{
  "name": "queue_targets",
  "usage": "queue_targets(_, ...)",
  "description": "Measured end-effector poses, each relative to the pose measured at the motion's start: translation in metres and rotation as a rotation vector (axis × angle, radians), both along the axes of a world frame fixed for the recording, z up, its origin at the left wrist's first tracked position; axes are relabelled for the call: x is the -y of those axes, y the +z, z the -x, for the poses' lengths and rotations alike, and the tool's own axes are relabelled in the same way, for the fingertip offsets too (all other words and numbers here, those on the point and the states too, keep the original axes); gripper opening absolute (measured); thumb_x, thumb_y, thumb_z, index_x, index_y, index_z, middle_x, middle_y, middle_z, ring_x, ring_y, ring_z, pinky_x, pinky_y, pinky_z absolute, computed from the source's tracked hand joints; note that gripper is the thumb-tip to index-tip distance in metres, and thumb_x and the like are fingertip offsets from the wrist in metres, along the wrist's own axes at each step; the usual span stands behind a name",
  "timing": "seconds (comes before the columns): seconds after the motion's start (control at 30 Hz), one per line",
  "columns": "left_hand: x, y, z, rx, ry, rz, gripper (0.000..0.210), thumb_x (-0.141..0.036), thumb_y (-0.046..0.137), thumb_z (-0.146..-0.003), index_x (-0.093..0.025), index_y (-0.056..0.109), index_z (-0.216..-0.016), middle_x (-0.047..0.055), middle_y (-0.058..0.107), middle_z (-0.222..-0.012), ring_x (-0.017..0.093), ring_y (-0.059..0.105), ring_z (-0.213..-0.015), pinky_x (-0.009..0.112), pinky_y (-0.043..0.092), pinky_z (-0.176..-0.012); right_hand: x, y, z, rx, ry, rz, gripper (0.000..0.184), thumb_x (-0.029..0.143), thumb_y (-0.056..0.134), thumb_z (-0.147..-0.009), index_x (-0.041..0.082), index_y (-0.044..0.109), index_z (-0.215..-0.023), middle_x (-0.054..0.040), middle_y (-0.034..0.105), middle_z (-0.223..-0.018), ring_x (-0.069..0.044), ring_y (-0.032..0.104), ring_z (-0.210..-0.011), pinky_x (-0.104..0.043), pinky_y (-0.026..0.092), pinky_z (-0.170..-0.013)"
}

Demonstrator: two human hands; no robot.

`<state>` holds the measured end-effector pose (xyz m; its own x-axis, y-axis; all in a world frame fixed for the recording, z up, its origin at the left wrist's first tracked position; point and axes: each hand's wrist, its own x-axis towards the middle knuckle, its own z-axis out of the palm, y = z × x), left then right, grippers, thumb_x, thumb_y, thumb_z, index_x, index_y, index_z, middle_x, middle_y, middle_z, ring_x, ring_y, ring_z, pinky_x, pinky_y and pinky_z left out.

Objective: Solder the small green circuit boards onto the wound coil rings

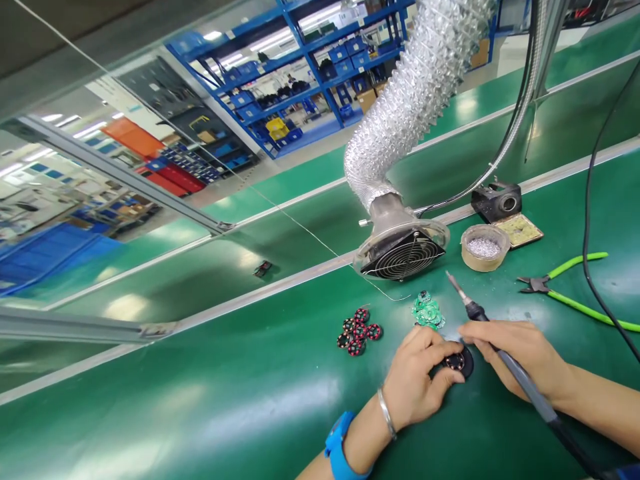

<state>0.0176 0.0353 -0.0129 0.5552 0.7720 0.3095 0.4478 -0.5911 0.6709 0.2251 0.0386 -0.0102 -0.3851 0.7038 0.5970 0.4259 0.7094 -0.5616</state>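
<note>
My left hand (423, 370) pinches a small round motor stator (455, 362) with copper-coloured spots, which sits on a black disc (469, 363) on the green bench. In my right hand (523, 353) is a soldering iron (525, 380), its tip pointing up and to the left, away from the stator. The fingertips of that hand come close to the disc's edge. Just beyond my left hand lies a pile of small green circuit boards (427, 312). Several red and black stators (359, 331) are grouped farther left.
A fume fan (405, 257) on a silver duct (410, 100) hangs over the bench. Behind the iron stand a tub of metal shavings (484, 248), a yellowish sponge tray (519, 231) and a black holder (497, 201). Green-handled cutters (537, 285) lie right, near a black cable (590, 267).
</note>
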Motion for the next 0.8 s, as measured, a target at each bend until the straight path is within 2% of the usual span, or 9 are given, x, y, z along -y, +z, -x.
queue_targets(0.17,-0.005,0.003,0.006,0.048,-0.053,0.028,0.042,-0.042,0.069,-0.083,-0.018,0.062,-0.117,0.008,0.065,-0.095,0.020,0.058,-0.086,0.033,0.050,-0.076,0.002,-0.006,0.001,-0.042,-0.006,0.113,0.023,0.013,0.042,-0.096,0.021,0.053,-0.114,0.0003,0.069,-0.078,-0.009,0.063,-0.056,-0.018,0.052,-0.055)
queue_targets(0.2,-0.007,0.004,0.007,0.056,-0.073,0.012,0.038,-0.039,0.069,-0.084,-0.018,0.062,-0.115,0.008,0.064,-0.096,0.020,0.059,-0.086,0.033,0.049,-0.077,0.002,-0.007,0.002,-0.035,-0.009,0.121,0.021,0.014,0.042,-0.096,0.021,0.053,-0.113,0.0003,0.068,-0.078,-0.010,0.063,-0.057,-0.019,0.052,-0.055)
queue_targets(0.3,-0.012,0.008,0.009,0.026,-0.174,-0.083,0.008,-0.025,0.061,-0.091,-0.020,0.065,-0.094,0.005,0.065,-0.087,0.017,0.058,-0.081,0.031,0.048,-0.076,0.001,-0.006,0.003,-0.019,-0.002,0.108,0.019,0.014,0.043,-0.096,0.021,0.053,-0.111,-0.0007,0.068,-0.080,-0.011,0.065,-0.062,-0.020,0.051,-0.056)
queue_targets(0.43,-0.008,0.020,0.017,-0.044,-0.239,-0.207,0.016,-0.013,0.049,-0.094,-0.020,0.061,-0.086,0.003,0.064,-0.079,0.015,0.056,-0.074,0.028,0.046,-0.070,0.001,-0.001,0.003,-0.036,0.031,0.082,0.018,0.011,0.044,-0.095,0.020,0.053,-0.109,-0.0010,0.069,-0.084,-0.011,0.065,-0.067,-0.020,0.050,-0.061)
queue_targets(0.5,-0.003,0.028,0.025,-0.016,-0.190,-0.231,0.018,-0.011,0.046,-0.094,-0.019,0.058,-0.084,0.003,0.062,-0.076,0.015,0.055,-0.072,0.027,0.046,-0.067,0.003,0.002,0.005,-0.034,0.051,0.067,0.018,0.010,0.047,-0.093,0.019,0.053,-0.107,-0.0002,0.068,-0.082,-0.011,0.062,-0.064,-0.022,0.049,-0.061)
queue_targets(0.6,0.005,0.033,0.035,0.018,0.013,-0.235,0.017,-0.007,0.048,-0.093,-0.019,0.056,-0.083,0.001,0.059,-0.073,0.013,0.054,-0.070,0.025,0.045,-0.066,0.009,0.003,0.011,-0.015,0.083,0.061,0.020,0.010,0.051,-0.087,0.019,0.052,-0.104,0.0008,0.064,-0.076,-0.013,0.055,-0.060,-0.025,0.046,-0.057)
queue_targets(0.7,0.006,0.024,0.037,-0.038,0.155,-0.112,0.012,-0.008,0.053,-0.090,-0.019,0.056,-0.085,0.001,0.060,-0.075,0.013,0.056,-0.070,0.023,0.047,-0.063,0.015,-0.002,0.019,0.047,0.072,0.025,0.023,0.010,0.051,-0.084,0.020,0.051,-0.105,-0.0010,0.061,-0.074,-0.016,0.052,-0.063,-0.028,0.044,-0.057)
queue_targets(0.8,0.001,0.011,0.031,-0.058,0.127,-0.018,0.011,-0.011,0.054,-0.089,-0.019,0.059,-0.095,0.003,0.064,-0.081,0.014,0.060,-0.072,0.024,0.049,-0.063,0.019,-0.009,0.023,0.098,0.063,-0.041,0.023,0.007,0.047,-0.087,0.021,0.053,-0.105,-0.0016,0.060,-0.074,-0.017,0.049,-0.064,-0.028,0.042,-0.057)
